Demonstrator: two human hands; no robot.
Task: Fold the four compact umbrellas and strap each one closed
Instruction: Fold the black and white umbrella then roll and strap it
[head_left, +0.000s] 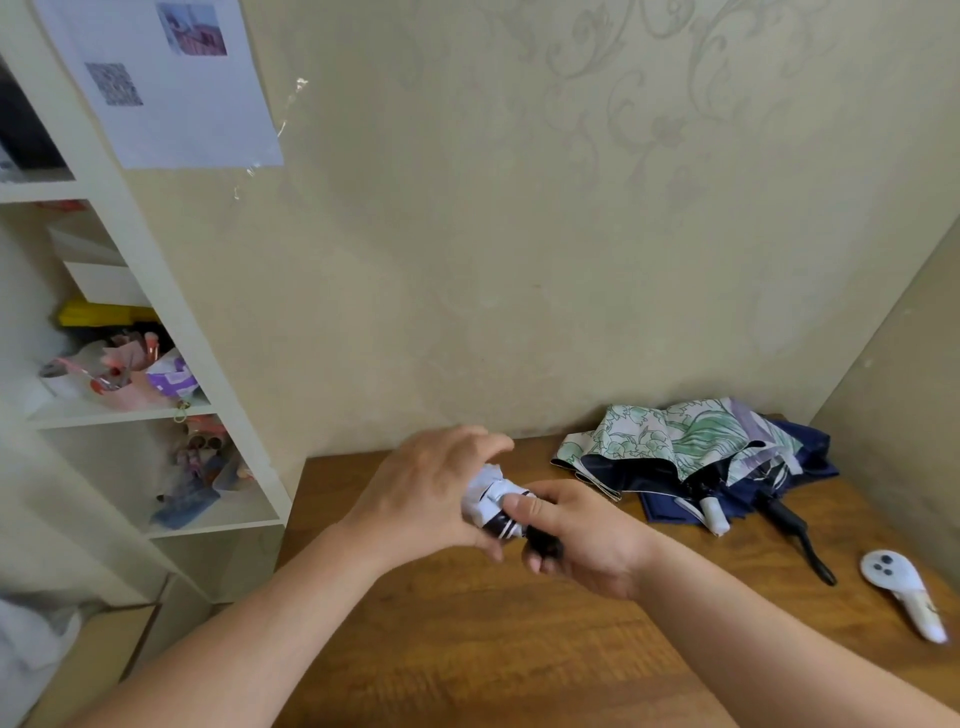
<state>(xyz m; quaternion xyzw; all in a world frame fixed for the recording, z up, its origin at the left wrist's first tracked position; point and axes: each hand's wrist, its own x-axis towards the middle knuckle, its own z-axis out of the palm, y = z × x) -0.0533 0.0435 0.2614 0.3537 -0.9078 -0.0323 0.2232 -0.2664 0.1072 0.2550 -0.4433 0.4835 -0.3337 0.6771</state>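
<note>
Above the wooden table (467, 649) I hold a rolled-up white umbrella with dark stripes (493, 499). My left hand (431, 493) wraps round its canopy from above. My right hand (582, 540) grips its black handle end, with the thumb pressing on the white fabric. A loose heap of unfolded umbrellas lies at the back right: one with a green floral print (675, 441) on top and a navy one (800, 467) beneath. A white handle (714, 517) and a black handle (800, 540) stick out of the heap toward me.
A white remote-like device (901, 592) lies near the table's right edge. A white shelf unit (171, 322) full of small items stands on the left. Walls close the table in at the back and right. A paper sheet (171, 88) is taped up at top left.
</note>
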